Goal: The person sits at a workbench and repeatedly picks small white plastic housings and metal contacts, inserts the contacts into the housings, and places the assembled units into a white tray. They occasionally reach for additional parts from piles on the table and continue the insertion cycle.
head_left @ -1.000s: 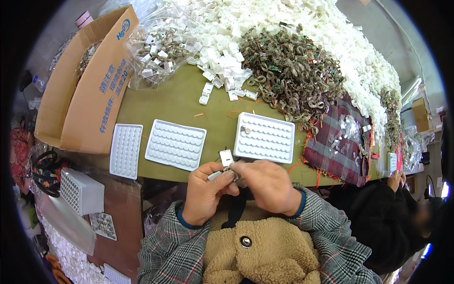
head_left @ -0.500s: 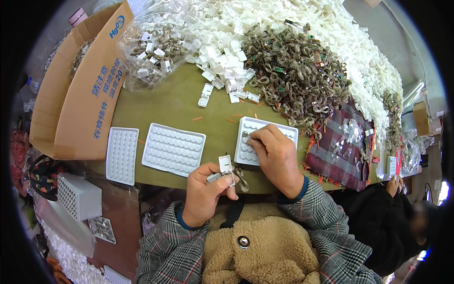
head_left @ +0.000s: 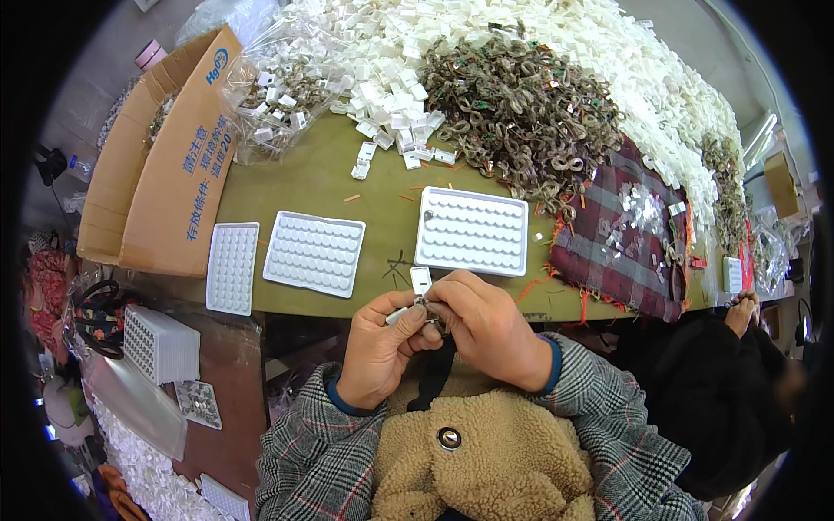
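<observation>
Pinching a white case just below frame centre in the closed left hand; bunching the right hand's fingertips against it, cannot tell what's gripped there. Facing a white tray on the counter, slightly above centre.

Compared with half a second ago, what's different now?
The right hand has left the white tray just ahead, moving back toward the body to the open white case. Whether it carries anything is hidden. The left hand still holds the case; the tray stays put.
</observation>
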The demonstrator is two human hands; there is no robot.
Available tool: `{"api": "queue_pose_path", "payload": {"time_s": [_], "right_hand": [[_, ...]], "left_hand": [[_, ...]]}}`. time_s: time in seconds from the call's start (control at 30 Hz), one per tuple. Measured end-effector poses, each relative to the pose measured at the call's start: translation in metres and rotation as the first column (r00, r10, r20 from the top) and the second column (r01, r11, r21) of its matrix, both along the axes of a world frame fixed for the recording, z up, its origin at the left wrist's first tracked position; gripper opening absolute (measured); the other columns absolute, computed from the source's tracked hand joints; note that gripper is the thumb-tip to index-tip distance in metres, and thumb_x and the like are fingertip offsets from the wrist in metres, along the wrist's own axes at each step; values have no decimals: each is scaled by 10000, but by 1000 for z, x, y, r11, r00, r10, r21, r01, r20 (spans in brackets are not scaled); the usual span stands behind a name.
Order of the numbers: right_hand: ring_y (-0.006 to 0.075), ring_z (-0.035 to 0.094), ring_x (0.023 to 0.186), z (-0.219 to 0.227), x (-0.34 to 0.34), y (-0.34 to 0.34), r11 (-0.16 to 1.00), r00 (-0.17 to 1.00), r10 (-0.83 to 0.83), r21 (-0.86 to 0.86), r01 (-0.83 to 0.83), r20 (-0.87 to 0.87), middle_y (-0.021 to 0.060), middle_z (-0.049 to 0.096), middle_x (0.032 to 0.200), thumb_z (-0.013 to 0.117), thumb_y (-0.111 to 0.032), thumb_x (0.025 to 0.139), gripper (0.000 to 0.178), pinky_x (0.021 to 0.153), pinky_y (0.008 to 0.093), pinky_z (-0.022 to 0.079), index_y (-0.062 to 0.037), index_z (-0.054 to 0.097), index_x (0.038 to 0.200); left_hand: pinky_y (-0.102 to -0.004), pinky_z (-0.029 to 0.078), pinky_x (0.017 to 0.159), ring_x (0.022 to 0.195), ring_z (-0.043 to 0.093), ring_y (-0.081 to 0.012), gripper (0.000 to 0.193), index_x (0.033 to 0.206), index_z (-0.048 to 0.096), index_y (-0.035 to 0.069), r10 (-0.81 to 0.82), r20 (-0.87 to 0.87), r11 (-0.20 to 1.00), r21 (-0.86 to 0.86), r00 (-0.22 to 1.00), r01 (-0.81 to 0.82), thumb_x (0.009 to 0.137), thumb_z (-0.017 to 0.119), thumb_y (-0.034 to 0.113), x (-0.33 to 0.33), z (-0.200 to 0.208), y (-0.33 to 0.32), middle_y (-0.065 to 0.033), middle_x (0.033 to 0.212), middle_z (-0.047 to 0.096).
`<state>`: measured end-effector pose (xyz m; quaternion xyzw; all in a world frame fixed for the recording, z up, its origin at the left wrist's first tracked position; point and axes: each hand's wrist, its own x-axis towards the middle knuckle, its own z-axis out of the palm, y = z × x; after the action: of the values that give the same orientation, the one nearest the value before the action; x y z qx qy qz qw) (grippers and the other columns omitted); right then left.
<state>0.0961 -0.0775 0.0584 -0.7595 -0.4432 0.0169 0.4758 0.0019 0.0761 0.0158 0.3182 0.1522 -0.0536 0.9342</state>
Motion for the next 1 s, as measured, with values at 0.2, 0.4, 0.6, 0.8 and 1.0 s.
{"api": "queue_pose_path", "payload": {"time_s": [0.2,0.4,0.6,0.8,1.0], "right_hand": [[348,622,783,-4,-4,-15,990,992,124,66,-124,3,157,602,912,687,-31,828,173,685,400,521,26,635,982],[342,623,861,-23,-26,-17,980,988,95,165,-114,117,194,605,1005,744,-78,795,332,741,392,534,54,641,1081],[149,630,842,-13,-20,-42,921,869,230,387,-48,-439,115,649,988,650,-86,941,166,708,281,501,47,683,1034],[54,590,695,-11,-22,-30,964,546,80,203,169,-834,24,640,834,680,-85,935,132,604,210,476,37,653,979],[255,635,793,-10,-19,-26,980,978,44,200,-2,-206,136,634,943,765,-18,776,260,670,339,524,11,670,1016]], "left_hand": [[-312,631,737,811,698,-163,186,1140,618,-42,14,-22,999,-29,1000,-14,991,585,66,-13,3,-10,-108,986,693],[-291,613,711,804,682,-155,171,1119,614,-50,84,-100,995,52,991,-79,990,583,58,-19,8,-17,-109,984,684],[-295,607,678,681,678,-177,139,1034,639,-56,-39,-5,984,172,999,39,910,655,5,-17,22,-15,-137,913,696],[-271,595,603,676,683,-169,126,1028,648,-39,-173,-33,957,228,984,176,911,632,9,-12,16,-19,-137,923,698],[-175,454,487,578,522,-21,356,1123,604,-30,-218,-22,964,-159,976,212,911,728,228,-14,4,-14,-18,817,608]]}}
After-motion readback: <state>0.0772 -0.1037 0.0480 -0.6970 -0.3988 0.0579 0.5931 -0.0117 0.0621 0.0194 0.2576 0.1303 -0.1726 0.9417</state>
